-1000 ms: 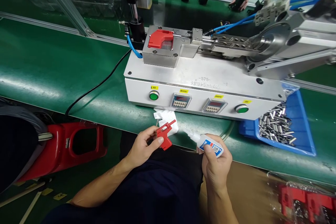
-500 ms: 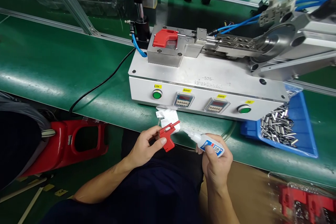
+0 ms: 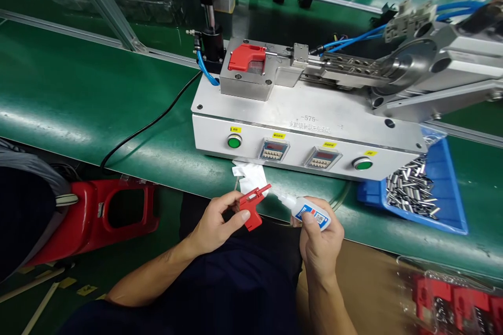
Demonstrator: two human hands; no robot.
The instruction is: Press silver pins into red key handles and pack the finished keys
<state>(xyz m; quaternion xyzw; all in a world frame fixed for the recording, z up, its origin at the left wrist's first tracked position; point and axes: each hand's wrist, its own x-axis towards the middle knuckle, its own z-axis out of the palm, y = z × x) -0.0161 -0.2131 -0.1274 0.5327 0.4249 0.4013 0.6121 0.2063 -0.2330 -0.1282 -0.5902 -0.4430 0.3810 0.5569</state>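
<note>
Between the thumb and fingers of my left hand (image 3: pixel 218 221) is a red plastic pistol-shaped part (image 3: pixel 252 208), its thin barrel end pointing up and right. My right hand (image 3: pixel 323 238) grips a white Loctite glue bottle (image 3: pixel 312 214), tilted so that its nozzle points left toward the barrel end, with a small gap between them. Behind the red part, a crumpled white tissue (image 3: pixel 251 177) lies at the bench edge. A similar red part (image 3: pixel 247 57) sits in the metal fixture of the machine (image 3: pixel 306 136) beyond my hands.
On the right, a blue bin (image 3: pixel 451 188) holds many small metal pins (image 3: pixel 411 188). More red parts (image 3: pixel 451 301) lie in clear plastic trays at lower right. A red stool (image 3: pixel 90 220) stands at left, beside a seated person (image 3: pixel 27 209). A black cable (image 3: pixel 153 121) crosses the green bench (image 3: pixel 78 94).
The view has shifted slightly. The red part's barrel end has tipped a little, and the glue bottle has come slightly left with my right hand. Both hands keep their holds.
</note>
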